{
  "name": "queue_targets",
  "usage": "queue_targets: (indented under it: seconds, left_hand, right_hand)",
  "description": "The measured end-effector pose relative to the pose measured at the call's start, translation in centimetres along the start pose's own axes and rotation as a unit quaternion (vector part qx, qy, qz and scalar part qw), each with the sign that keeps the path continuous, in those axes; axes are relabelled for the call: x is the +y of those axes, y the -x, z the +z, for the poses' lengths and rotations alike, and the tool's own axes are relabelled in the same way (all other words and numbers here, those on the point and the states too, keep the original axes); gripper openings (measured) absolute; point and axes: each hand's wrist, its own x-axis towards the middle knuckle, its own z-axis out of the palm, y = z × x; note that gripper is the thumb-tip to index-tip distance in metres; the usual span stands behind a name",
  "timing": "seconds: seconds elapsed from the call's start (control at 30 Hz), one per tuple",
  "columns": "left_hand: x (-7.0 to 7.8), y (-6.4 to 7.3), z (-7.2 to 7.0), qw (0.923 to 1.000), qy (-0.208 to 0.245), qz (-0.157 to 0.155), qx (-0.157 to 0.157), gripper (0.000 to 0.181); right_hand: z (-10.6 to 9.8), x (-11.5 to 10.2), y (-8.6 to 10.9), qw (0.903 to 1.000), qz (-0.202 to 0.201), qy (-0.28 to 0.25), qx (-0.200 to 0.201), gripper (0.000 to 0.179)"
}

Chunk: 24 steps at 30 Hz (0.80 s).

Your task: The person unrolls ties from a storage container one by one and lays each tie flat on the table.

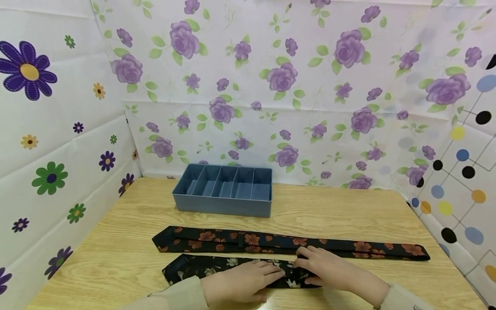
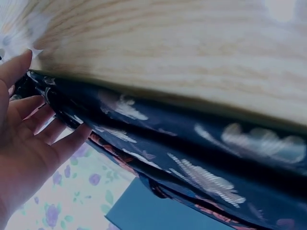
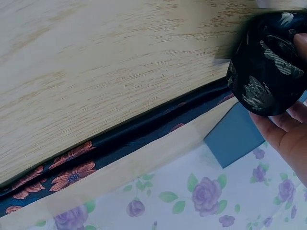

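Observation:
A dark necktie with white flowers (image 1: 211, 267) lies folded lengthwise on the table nearest me, its pointed end to the left. My left hand (image 1: 246, 280) rests over its middle with fingers extended; in the left wrist view these fingers (image 2: 72, 141) lie along the cloth. Farther right, my right hand (image 1: 329, 269) grips the same tie's bunched right end, which shows as a rolled loop of cloth (image 3: 268, 72) in the right wrist view. Just beyond it, a second dark necktie with orange flowers (image 1: 252, 239) stretches straight across the table, doubled over.
Behind the ties stands a blue-grey box (image 1: 222, 206) with several compartments, near the back edge of the wooden table (image 1: 329, 211). Flower-printed cloth (image 1: 248, 86) hangs along the back and left, and a dotted cloth (image 1: 457, 206) hangs at the right.

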Motion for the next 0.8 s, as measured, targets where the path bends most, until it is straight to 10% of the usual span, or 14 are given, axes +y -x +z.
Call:
queue_targets:
  seconds: [0.8]
  left_hand:
    - [0.19, -0.49, -0.74, 0.9991, 0.002, -0.017, -0.039, 0.049]
  right_hand:
    - [-0.88, 0.17, 0.21, 0.9986, 0.023, 0.004, -0.047, 0.03]
